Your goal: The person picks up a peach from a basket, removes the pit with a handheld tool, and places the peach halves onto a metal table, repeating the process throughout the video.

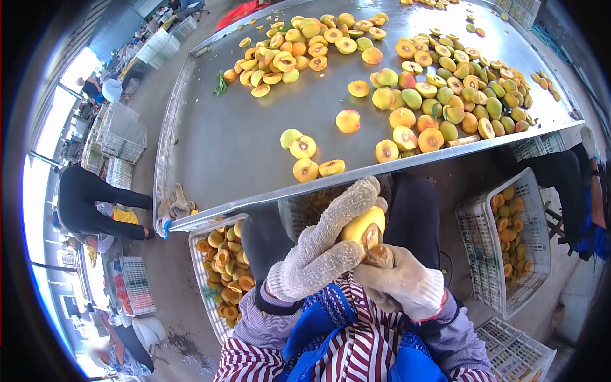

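Left hand (321, 247): fingers are gripping cut peach (361, 225) | Right hand (406, 280): fingers are touching its cut side, grip indeterminable | Worktop (223, 143): is bearing peach halves (284, 61)

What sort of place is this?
Probably a fruit-processing shed: piles of halved fruit lie on a large metal table, and plastic crates with more fruit stand on the floor nearby.

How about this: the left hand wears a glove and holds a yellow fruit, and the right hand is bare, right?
No, the right hand isn't bare: the head view shows it gloved too. The left hand does hold the yellow fruit.
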`<state>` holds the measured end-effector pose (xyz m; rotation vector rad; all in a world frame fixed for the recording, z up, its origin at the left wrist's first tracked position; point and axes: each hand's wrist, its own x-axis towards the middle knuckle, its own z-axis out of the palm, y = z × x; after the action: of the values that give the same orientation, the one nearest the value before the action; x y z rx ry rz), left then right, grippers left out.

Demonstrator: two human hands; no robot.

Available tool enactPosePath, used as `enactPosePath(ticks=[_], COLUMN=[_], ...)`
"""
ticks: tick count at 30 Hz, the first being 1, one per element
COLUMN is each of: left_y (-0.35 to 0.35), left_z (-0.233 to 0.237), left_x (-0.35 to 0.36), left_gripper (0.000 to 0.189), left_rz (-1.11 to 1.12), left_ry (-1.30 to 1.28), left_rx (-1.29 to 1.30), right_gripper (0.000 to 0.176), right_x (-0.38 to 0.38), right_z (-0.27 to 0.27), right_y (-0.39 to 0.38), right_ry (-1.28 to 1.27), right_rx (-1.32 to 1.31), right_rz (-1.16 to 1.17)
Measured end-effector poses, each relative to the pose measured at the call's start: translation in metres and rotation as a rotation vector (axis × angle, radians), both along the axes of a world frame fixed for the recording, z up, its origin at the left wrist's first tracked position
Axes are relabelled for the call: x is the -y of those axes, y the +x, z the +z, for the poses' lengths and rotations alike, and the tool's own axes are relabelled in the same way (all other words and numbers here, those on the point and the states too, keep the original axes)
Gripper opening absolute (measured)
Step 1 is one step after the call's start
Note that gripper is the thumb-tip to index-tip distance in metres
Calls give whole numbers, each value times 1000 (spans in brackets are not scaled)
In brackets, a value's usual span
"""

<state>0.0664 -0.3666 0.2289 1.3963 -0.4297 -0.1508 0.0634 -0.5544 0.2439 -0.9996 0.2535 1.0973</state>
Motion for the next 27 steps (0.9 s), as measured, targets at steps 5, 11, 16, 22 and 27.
enactPosePath(ticks=[5,11,16,22,27], left_y=[-1,14,18,-6,-21], left_z=[-9,-6,14,6,6], left_x=[4,-7,-4,10,21], left_gripper=[58,56,80,60,42], left_rz=[3,-114,-174,115,296], left_ry=[-178,-62,255,-37,-85], left_rx=[-99,-169,-370,-272,-316], right_gripper=[23,24,29,22,22], right_x=[-2,5,4,16,-6], right_z=[7,-5,-20,-25,-5], right_y=[-1,3,-7,1,-8], right_ry=[-163,-91,120,341,114], right_rx=[238,188,68,-146,44], right_rz=[89,347,345,283,154])
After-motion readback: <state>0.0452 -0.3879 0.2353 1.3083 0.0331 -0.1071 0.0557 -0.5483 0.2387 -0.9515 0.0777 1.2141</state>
